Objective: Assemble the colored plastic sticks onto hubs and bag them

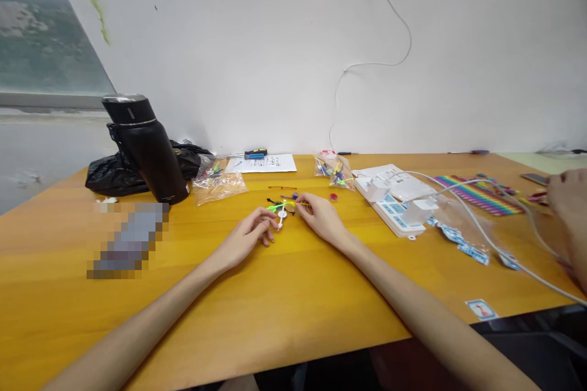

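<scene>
Several small plastic parts lie together between my hands on the wooden table (293,293). Among them are a white arrow-shaped piece (281,217), a bright green piece (274,209) and a thin yellow strip (290,203); darker bits behind are too small to name. My left hand (250,233) rests at the left of these parts, fingers loosely bent and apart, the index finger by the green piece. From the right, my right hand (321,218) has its thumb and forefinger pinched at the end of the yellow strip. Its other fingers are partly hidden.
A black bottle (153,159) and a pixelated flat object (131,238) stand and lie at left. Bags of parts (334,170), a paper sheet (275,163) and a screwdriver (255,153) lie behind. At right are a power strip (397,217), white cables (477,229) and another person's hand (568,201).
</scene>
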The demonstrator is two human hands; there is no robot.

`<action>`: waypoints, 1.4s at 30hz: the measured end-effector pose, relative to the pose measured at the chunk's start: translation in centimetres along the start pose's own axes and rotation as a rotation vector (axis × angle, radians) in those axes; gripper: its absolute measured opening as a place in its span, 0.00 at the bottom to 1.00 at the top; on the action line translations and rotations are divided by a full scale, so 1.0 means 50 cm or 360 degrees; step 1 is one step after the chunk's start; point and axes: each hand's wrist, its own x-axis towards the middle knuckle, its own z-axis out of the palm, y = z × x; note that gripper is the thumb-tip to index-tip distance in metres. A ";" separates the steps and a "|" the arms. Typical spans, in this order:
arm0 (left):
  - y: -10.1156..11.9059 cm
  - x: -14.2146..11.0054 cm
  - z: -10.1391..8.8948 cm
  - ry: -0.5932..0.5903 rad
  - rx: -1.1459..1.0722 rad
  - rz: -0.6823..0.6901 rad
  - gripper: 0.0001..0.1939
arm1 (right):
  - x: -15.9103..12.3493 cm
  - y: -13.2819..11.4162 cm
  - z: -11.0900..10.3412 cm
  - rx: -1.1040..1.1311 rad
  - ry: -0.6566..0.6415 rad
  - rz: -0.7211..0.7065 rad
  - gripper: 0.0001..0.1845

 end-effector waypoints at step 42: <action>0.029 -0.025 0.025 -0.0040 0.0056 0.0007 0.11 | -0.042 -0.127 0.004 -0.0101 -0.0002 -0.0414 0.10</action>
